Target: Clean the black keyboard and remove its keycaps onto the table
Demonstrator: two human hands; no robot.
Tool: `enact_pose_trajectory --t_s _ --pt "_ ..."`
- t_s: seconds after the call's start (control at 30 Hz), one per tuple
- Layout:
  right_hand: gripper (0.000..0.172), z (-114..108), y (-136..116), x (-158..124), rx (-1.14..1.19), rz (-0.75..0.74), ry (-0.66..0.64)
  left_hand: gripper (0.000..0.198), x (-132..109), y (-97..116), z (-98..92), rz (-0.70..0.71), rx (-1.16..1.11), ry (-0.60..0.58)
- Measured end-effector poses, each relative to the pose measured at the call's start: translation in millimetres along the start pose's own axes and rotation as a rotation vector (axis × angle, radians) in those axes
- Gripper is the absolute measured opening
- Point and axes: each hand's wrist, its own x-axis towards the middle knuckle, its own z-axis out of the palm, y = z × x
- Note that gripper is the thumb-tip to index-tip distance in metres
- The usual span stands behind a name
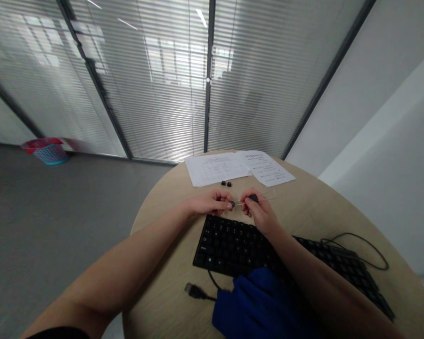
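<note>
- The worktop (314,202) has a rounded edge; its far part runs near the blinds (162,94), and its left edge stands above the grey floor (102,202).
- Wood surface shows to the right of the right hand, between the papers (217,169) and the keyboard (229,242), and this gives some room sideways.
- Toward the person the room is narrow, because the keyboard lies just beside both hands, and the right forearm passes over it.
- Left hand (215,201): its grip is narrow, with thumb and fingers pinching a small dark piece (232,204), just beyond the keyboard's far left part.
- Right hand (258,211): its grip is closed around the dark handle (253,197) of a thin wire tool; a wire loop extends to the right, and wire also reaches toward the small dark piece. Whether it hooks this piece, I cannot tell.
- Two black pieces (229,184) lie near the papers, beyond the hands.
- A USB plug (196,290) rests near the blue cloth (257,301).
</note>
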Motion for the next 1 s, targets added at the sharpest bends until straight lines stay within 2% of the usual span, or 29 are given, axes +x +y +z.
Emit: enact_pose_trajectory --t_s 0.13,0.27,0.43,0.53,0.63,0.83,1.0 --pt "0.012 -1.3 1.9 -0.5 -0.032 -0.036 -0.026 0.035 -0.4 -0.6 0.5 -0.028 0.009 0.027" --pt "0.013 -0.7 3.3 -2.5 -0.087 -0.112 -0.003 0.036 1.3 -6.0 -1.6 -0.045 -0.111 0.095" --pt "0.027 -0.5 -1.5 -3.7 -0.278 -0.264 0.156 0.037 5.6 -14.5 -10.1 -0.014 -0.19 0.222" --pt "0.036 -1.1 -5.2 -1.5 -0.467 -0.371 0.254 0.039 7.1 -15.8 -12.7 -0.019 -0.173 0.24" --pt "0.029 -0.9 -5.6 1.6 -0.555 -0.379 0.244 0.041 7.1 -14.2 -12.8 -0.001 -0.148 0.207" --pt "0.029 2.2 -3.9 2.8 -0.687 -0.418 0.028 0.036 5.4 -8.9 -12.7 0.071 -0.104 0.097" --pt "0.032 3.3 -4.2 3.0 -0.77 -0.42 0.001 0.032 3.0 -5.1 -11.3 0.119 -0.085 -0.016"
